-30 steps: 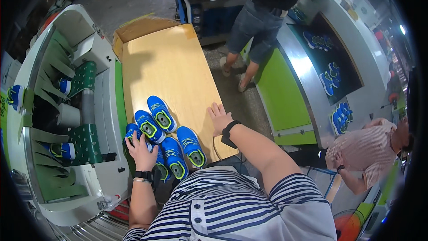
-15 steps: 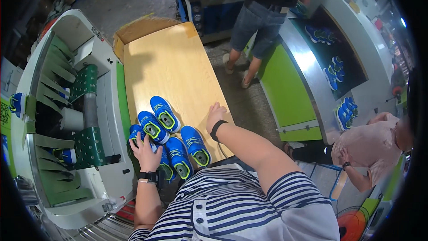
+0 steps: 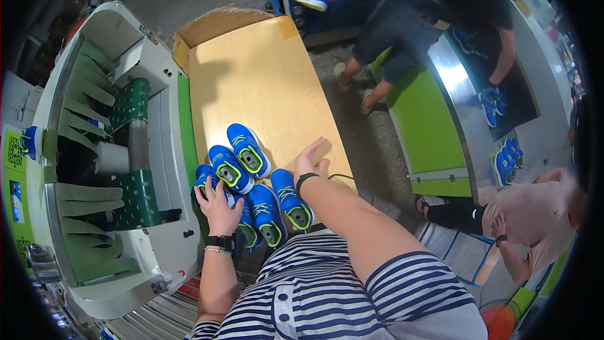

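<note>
Several blue sneakers with lime-green collars and laces lie bunched at the near end of a wooden tabletop (image 3: 264,69). My left hand (image 3: 221,214) reaches over the leftmost sneaker (image 3: 202,175), its fingers bent on the upper and its thumb on the other side. The hand covers much of that sneaker. Beside it lie another sneaker (image 3: 231,169) and the farthest one (image 3: 249,150). My right hand (image 3: 311,158) is open and holds nothing, with fingers stretched and thumb apart. It is just beyond the rightmost sneaker (image 3: 292,200), close to the table's right side.
On the left stands a white machine (image 3: 160,249) with green strip curtains and a perforated green belt (image 3: 137,195); one sneaker (image 3: 30,143) rests on its outer side. Far right, a co-worker (image 3: 453,0) holds a sneaker (image 3: 313,2) by another machine (image 3: 434,119). A second person (image 3: 528,214) stands nearer.
My right hand has shifted slightly left over the table, its fingers now stretched out. My left hand stays at the leftmost sneaker. The co-worker has leaned right, a sneaker now visible in one hand.
</note>
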`<state>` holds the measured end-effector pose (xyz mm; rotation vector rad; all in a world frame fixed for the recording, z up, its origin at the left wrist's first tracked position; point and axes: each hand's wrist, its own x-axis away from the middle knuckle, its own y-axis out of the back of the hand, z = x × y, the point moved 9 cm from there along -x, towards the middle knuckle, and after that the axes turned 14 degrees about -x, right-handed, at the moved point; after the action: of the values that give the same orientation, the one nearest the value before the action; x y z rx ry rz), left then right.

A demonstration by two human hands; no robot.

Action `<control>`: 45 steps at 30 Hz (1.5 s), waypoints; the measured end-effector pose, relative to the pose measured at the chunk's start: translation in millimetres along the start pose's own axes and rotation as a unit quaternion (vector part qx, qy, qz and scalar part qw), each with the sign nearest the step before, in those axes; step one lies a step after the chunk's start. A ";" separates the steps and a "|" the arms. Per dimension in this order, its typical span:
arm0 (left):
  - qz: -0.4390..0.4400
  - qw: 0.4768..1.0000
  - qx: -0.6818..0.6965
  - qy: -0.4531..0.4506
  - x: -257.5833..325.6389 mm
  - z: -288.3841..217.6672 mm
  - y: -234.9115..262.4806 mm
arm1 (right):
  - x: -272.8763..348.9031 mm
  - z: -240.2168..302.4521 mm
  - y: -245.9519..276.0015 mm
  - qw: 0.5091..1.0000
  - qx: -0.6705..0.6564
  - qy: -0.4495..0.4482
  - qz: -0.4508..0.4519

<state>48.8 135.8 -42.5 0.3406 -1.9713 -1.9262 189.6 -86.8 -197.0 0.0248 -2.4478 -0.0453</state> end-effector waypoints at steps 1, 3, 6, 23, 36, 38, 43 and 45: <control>0.002 1.000 0.000 0.002 -0.3 0.1 -0.5 | -2.5 3.6 0.2 1.000 0.000 0.011 0.001; -0.004 1.000 -0.002 -0.002 -0.7 -0.9 0.8 | -4.7 6.5 2.0 0.999 -0.039 0.018 -0.010; -0.014 1.000 0.003 0.000 0.0 -0.2 4.2 | -2.8 11.6 4.7 0.993 -0.096 0.054 -0.033; 0.001 1.000 0.016 0.025 1.6 5.4 3.1 | -3.6 -11.5 -19.8 0.913 -0.349 -0.027 -0.207; -0.014 0.997 0.072 0.035 4.0 11.3 9.1 | -27.4 -129.1 76.0 0.839 -0.457 0.133 -0.263; -0.008 0.997 0.071 0.041 3.7 11.6 9.9 | -19.5 -177.0 144.7 0.765 -0.480 0.102 -0.417; -0.008 0.997 0.058 0.052 1.8 12.4 13.6 | 8.0 -192.9 292.2 0.589 -0.468 0.301 -0.586; 0.002 0.997 0.045 0.057 1.6 12.8 12.2 | -9.2 -177.8 319.2 0.617 -0.477 0.326 -0.535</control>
<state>43.0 147.3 -30.2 0.4592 -1.9872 -1.7777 308.4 227.8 -53.6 0.8483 -1.0959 -1.5340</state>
